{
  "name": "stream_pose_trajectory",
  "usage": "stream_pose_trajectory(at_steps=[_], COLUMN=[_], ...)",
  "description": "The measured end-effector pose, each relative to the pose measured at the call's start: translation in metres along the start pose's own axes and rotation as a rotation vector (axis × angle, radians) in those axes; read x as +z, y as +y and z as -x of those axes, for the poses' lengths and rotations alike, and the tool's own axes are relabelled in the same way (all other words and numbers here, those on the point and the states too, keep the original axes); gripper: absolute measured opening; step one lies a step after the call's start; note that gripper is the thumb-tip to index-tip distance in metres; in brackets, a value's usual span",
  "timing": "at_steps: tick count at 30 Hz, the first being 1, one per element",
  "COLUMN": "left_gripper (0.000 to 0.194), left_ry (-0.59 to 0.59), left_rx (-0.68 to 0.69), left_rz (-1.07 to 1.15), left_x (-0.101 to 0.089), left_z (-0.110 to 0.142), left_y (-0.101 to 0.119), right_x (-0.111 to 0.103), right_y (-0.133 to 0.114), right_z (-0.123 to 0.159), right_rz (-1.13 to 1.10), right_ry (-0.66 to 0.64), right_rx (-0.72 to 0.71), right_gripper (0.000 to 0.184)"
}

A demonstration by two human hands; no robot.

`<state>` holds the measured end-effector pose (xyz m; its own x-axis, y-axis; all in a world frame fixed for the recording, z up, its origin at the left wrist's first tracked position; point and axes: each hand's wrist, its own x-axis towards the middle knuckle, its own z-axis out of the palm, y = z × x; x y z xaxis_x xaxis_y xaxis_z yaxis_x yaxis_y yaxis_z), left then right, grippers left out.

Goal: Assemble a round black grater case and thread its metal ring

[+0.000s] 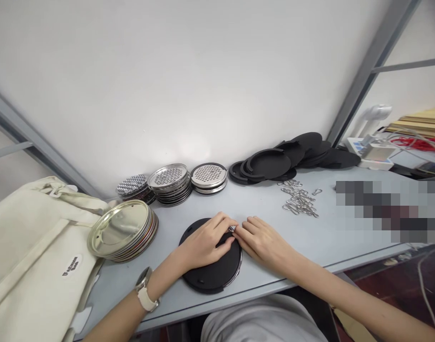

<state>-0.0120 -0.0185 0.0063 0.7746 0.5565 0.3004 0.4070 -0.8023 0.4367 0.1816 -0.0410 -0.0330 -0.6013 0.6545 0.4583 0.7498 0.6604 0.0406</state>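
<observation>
A round black disc [217, 273] with a shiny metal rim along its right edge lies flat on the table before me. My left hand [205, 242] rests over it, thumb and fingertips closed around a small metal clip [231, 229] at the disc's upper right edge. From the right, my right hand [262, 240] pinches at that same spot with bent fingers. Most of the clip is hidden by the fingertips, so I cannot tell whether it is hooked to the disc. Similar wire clips [301, 202] lie in a loose pile beyond my right hand.
Stacked gold-coloured round lids [120, 228] stand at left, beside a cream canvas bag [32, 266]. Perforated metal grater discs [169, 183] and a shorter stack [208, 178] sit by the wall. Black round covers [270, 164] are heaped behind the clips. A power strip [376, 159] lies far right.
</observation>
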Motion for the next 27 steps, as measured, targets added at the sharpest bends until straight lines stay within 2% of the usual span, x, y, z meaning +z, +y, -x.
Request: stream_pose_trajectory(at_steps=[3,11,19,27], left_gripper=[0.031,0.034,0.038,0.035], left_ry=[0.0,0.037,0.101,0.08], left_rx=[0.012,0.002,-0.023,-0.011], left_rz=[-0.013,0.015,-0.025,-0.051], left_x=[-0.001,0.0,0.0,-0.001], left_z=[0.0,0.0,0.0,-0.001], left_y=[0.001,0.0,0.0,0.001], right_x=[-0.003,-0.003,0.005,-0.005], right_y=[0.0,0.003,0.002,0.001], right_z=[-0.001,0.001,-0.003,-0.007], right_rz=[-0.052,-0.408,-0.577,-0.642], right_ry=[0.026,0.006,-0.012,-0.083], right_rx=[-0.017,0.058,0.11,0.115], right_gripper=[0.019,0.017,0.023,0.02])
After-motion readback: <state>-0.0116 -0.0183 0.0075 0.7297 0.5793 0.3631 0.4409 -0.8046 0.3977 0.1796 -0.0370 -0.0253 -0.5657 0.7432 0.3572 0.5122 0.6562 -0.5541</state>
